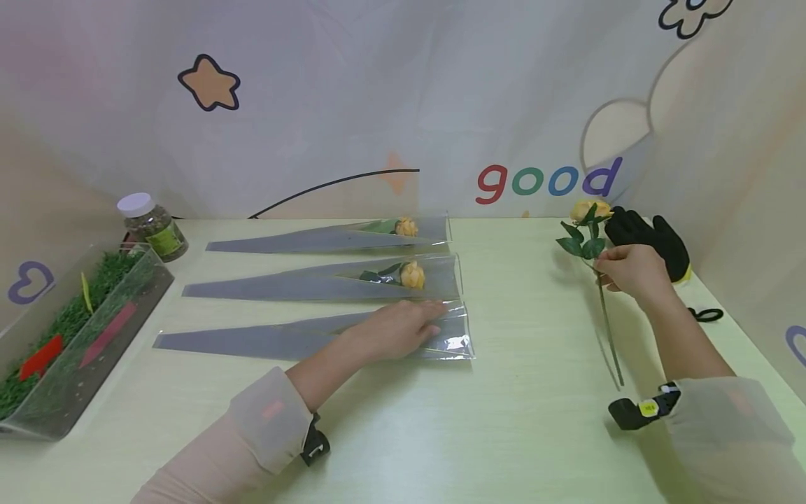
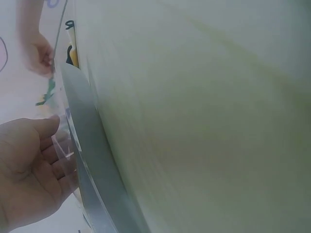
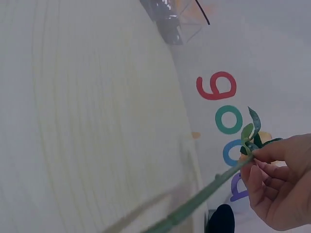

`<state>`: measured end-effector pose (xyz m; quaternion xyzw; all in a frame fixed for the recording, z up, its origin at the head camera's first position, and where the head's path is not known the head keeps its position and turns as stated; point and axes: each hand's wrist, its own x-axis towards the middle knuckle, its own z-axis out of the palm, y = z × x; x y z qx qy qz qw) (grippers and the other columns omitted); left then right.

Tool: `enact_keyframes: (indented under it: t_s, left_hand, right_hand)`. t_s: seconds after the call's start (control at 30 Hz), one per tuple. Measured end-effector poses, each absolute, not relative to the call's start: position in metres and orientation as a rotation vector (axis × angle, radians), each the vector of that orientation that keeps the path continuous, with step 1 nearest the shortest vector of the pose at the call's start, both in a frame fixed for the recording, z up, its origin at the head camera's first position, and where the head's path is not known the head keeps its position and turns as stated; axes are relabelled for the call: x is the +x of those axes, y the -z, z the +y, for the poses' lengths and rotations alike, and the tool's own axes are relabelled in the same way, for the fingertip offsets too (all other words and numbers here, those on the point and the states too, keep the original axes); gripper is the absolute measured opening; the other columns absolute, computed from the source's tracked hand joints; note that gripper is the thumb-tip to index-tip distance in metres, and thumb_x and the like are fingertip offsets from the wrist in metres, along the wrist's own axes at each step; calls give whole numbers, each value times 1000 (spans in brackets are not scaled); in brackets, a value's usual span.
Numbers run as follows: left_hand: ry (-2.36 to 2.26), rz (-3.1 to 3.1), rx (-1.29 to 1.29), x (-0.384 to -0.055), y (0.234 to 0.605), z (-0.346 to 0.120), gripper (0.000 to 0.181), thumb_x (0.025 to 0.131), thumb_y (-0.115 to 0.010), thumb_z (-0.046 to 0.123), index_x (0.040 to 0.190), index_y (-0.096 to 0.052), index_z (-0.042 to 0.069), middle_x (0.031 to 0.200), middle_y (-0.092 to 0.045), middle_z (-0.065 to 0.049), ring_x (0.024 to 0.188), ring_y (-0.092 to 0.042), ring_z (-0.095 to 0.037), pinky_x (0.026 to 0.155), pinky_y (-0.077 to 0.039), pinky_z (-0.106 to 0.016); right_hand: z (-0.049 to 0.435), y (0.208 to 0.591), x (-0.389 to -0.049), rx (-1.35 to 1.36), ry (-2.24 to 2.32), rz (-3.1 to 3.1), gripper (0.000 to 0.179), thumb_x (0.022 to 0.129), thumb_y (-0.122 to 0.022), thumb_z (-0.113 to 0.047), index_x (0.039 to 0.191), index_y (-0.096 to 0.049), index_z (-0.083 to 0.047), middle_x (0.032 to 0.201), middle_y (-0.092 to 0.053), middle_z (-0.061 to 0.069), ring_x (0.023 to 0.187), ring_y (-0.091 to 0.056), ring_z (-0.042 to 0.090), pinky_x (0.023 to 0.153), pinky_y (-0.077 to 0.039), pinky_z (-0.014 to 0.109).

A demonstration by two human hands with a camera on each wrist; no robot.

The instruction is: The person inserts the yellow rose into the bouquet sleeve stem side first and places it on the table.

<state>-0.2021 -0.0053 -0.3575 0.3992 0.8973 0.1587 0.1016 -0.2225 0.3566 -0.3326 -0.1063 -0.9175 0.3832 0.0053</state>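
My right hand (image 1: 636, 273) pinches the stem of a yellow rose (image 1: 590, 211) just below its green leaves. The bloom points away from me, and the bare stem (image 3: 194, 201) slants back toward the near edge. My left hand (image 1: 399, 327) lies with fingers extended over the wide end of the nearest clear-and-grey flower sleeve (image 1: 239, 341). In the left wrist view, clear film crosses the left fingers (image 2: 57, 167). Behind that sleeve, a middle sleeve (image 1: 271, 285) and a far sleeve (image 1: 283, 242) lie roughly parallel, each with a yellow rose inside.
At the left stands a clear box (image 1: 119, 336) with green artificial grass and red pieces. Behind it is a jar (image 1: 154, 231) with a pale lid. A black glove (image 1: 658, 241) lies beyond the right hand, with a black loop (image 1: 708, 315) nearby. A printed curtain (image 1: 340, 105) hangs behind the table.
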Motion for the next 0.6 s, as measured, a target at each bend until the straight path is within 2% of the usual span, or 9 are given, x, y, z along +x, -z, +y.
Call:
enact_keyframes:
  t_s: [0.13, 0.33, 0.6]
  left_hand:
    - [-475, 2647, 1176, -203, 358, -5, 45, 98, -47, 20, 140, -38, 4, 143, -36, -12, 131, -33, -24, 107, -26, -34]
    - [-478, 2644, 1185, -203, 358, -5, 46, 98, -46, 21, 140, -38, 4, 143, -35, -11, 132, -32, -24, 107, -26, -33]
    - [-482, 2649, 1172, -203, 358, -4, 46, 98, -46, 21, 141, -37, 5, 143, -35, -11, 131, -32, -24, 107, -26, -33]
  right_hand:
    - [343, 326, -220, -359, -1363, -2782, 32, 94, -51, -14, 113, -52, 12, 82, -61, 3, 62, -60, 4, 62, -53, 20]
    - [326, 317, -214, -354, -1547, -2634, 30, 94, -53, -14, 112, -49, 9, 77, -57, -7, 63, -62, 3, 65, -53, 21]
    - [314, 308, -205, -324, -1718, -2502, 22, 93, -54, -11, 106, -49, 5, 74, -59, -9, 65, -64, 3, 63, -53, 19]
